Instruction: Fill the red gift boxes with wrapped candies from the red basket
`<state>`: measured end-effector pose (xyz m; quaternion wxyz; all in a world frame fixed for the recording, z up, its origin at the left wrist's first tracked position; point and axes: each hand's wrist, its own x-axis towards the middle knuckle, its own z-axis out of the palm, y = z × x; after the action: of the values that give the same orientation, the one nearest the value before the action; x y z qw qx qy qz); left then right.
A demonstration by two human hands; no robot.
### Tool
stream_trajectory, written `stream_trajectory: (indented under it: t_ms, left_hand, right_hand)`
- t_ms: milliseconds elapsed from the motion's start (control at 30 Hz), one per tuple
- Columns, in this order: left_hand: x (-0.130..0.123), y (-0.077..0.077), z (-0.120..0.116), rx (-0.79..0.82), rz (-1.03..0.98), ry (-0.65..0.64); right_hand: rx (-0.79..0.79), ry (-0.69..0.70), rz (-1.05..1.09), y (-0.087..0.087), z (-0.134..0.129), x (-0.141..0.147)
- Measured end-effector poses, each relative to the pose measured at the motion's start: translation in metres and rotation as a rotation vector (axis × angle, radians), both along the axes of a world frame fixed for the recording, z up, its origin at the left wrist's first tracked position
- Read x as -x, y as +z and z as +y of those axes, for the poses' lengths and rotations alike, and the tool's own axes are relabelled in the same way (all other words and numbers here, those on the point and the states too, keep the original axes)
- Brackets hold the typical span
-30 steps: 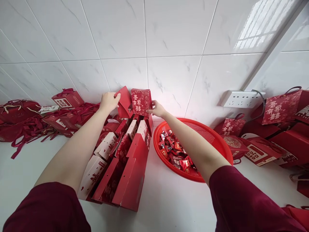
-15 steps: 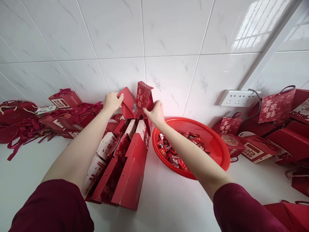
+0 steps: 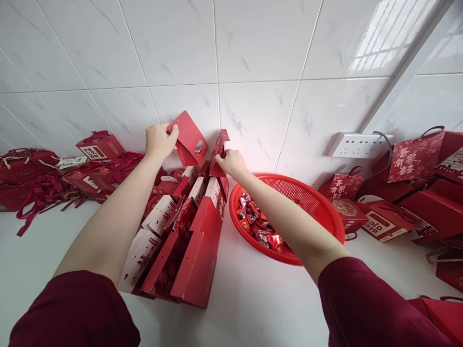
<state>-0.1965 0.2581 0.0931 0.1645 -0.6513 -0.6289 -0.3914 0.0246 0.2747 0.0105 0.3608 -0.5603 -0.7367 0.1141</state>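
My left hand pinches a corner of a red paper gift box, raised and tilted above the far end of the box rows. A small cut-out window shows near its lower right edge. My right hand grips a second red gift box with pale characters, which stands at the far end of the right-hand row; part of it is behind my fingers. Below both hands, several open red and white gift boxes stand packed in rows on the white counter.
Right of the rows sits a red plastic basket with wrapped candies, my right forearm crossing over it. Finished-looking boxes with ribbons pile up at left, more boxes at right. A white power strip is by the tiled wall.
My left hand has lifted its box up and left, away from the other one. The box in my right hand has turned more edge-on and sits slightly lower.
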Motion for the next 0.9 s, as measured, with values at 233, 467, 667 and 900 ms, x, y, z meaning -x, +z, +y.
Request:
stream_trajectory:
  t_ms: [233,467,667,900]
  left_hand:
    - [-0.001,0.008,-0.012,-0.062,0.019,-0.007]
    - [-0.003,-0.006,-0.009,0.033,-0.015,-0.026]
    - [-0.001,-0.009,-0.009,0.032,0.007,0.016]
    - [0.008,0.009,-0.06,-0.047,-0.009,0.075]
  right_hand:
    - [0.02,0.026,-0.079,0.019,0.0,0.02]
    - [0.05,0.058,-0.166,0.025,-0.014,0.033]
    - [0.081,0.06,-0.225,0.027,-0.017,0.025]
    - [0.056,0.054,-0.276,0.018,-0.048,-0.017]
